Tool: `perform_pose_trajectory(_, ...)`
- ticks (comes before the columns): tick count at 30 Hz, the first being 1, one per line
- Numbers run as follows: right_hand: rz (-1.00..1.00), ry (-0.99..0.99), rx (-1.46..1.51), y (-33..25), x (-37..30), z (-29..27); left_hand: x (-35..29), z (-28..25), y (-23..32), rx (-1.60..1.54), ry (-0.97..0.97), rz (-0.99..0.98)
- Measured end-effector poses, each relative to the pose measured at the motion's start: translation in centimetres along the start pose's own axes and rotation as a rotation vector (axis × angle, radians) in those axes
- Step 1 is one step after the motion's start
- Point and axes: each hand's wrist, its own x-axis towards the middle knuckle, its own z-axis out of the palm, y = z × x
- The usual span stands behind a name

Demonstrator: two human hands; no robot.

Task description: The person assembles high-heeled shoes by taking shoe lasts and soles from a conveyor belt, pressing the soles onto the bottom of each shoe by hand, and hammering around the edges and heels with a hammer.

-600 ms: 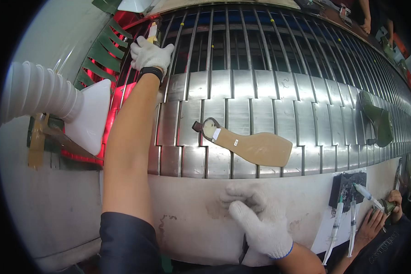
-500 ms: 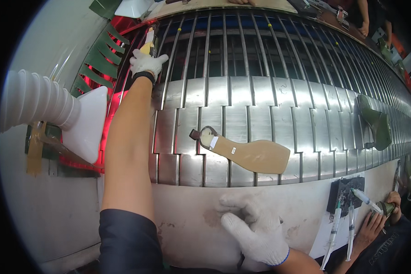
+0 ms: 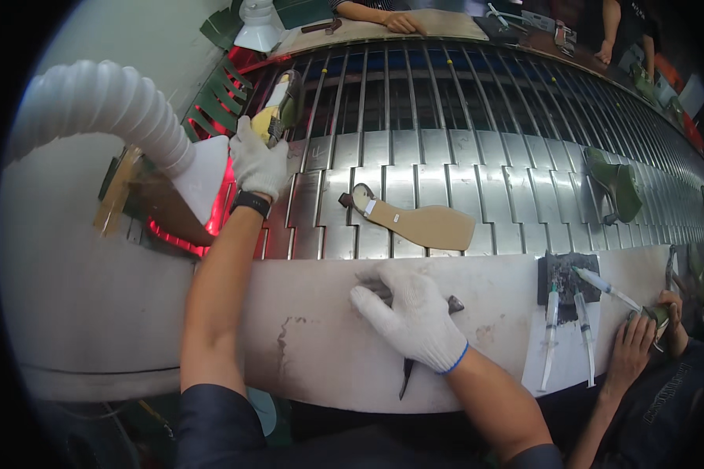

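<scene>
In the upper left, my gloved left hand point(image 3: 260, 162) grips a shoe point(image 3: 288, 102) with a dark green upper and yellow and white parts, above the conveyor bars. Its fingers close round the near end. My gloved right hand point(image 3: 414, 313) lies palm down on the pale bench ledge, thumb apart and fingers loosely bent, over a dark tool point(image 3: 407, 377). Most of that tool hides under the palm; a dark end also shows beside the wrist. Beyond this hand, a shoe point(image 3: 426, 227) rests on the metal slats, tan sole facing up and heel end leftward.
A white ribbed duct point(image 3: 109, 98) with a flared hood stands left, beside a red-glowing opening with green flaps point(image 3: 215, 102). A green shoe point(image 3: 614, 186) sits on the slats at right. Syringes point(image 3: 550, 344) rest by a dark block point(image 3: 555, 273). Co-workers' hands point(image 3: 637, 336) work at right.
My left hand has come nearer to me with the shoe, its fingers now closed round it rather than spread. The view has shifted; my right hand stays on the ledge over the tool.
</scene>
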Motion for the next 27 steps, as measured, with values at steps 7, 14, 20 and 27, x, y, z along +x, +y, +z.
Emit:
perform_pose_trajectory(7,-0.360,-0.037,-0.671,0.4,-6.5,1.2,-16.7,-17.1,-2.7,-0.336,0.019,0.178)
perform_pose_trajectory(14,-0.284,0.189,-1.053,1.4,-8.0,-2.6,-29.3,-27.0,-9.4,0.013,-0.037,0.535)
perform_pose_trajectory(20,-0.058,0.353,-0.621,-4.0,4.3,1.2,-31.1,-23.4,-10.4,-0.787,0.114,-0.001)
perform_pose_trajectory(27,0.060,0.010,-0.970,-0.4,15.7,1.5,-31.2,-22.6,-10.4,-0.881,0.091,-0.115)
